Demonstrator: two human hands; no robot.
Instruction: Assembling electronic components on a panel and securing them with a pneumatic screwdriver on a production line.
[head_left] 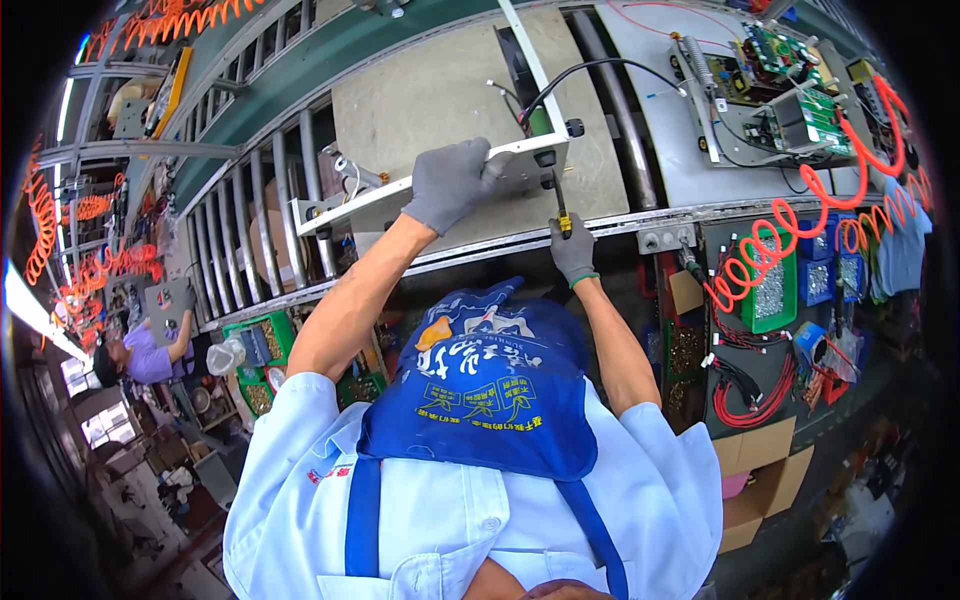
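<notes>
A white sheet-metal housing (352,208) stands tilted on a grey board (400,85) before me. My left hand (447,185), in a grey glove, is closed over its near edge, thumb on top. In my gloved right hand (573,252) is a screwdriver (565,222) with a yellow and black handle. Its dark shaft points up at the housing's near right corner, where black round feet (545,158) stick out. I cannot make out whether the tip touches a screw. A black cable (590,64) leads from this corner toward the right.
Steel rollers (232,245) run along the line at left. Circuit-board assemblies (790,125) sit on a white board at right, behind orange coiled hoses (800,205). Bins of screws (768,285), red cables (755,400) and an open carton (765,475) lie nearby. Another person (150,350) works far left.
</notes>
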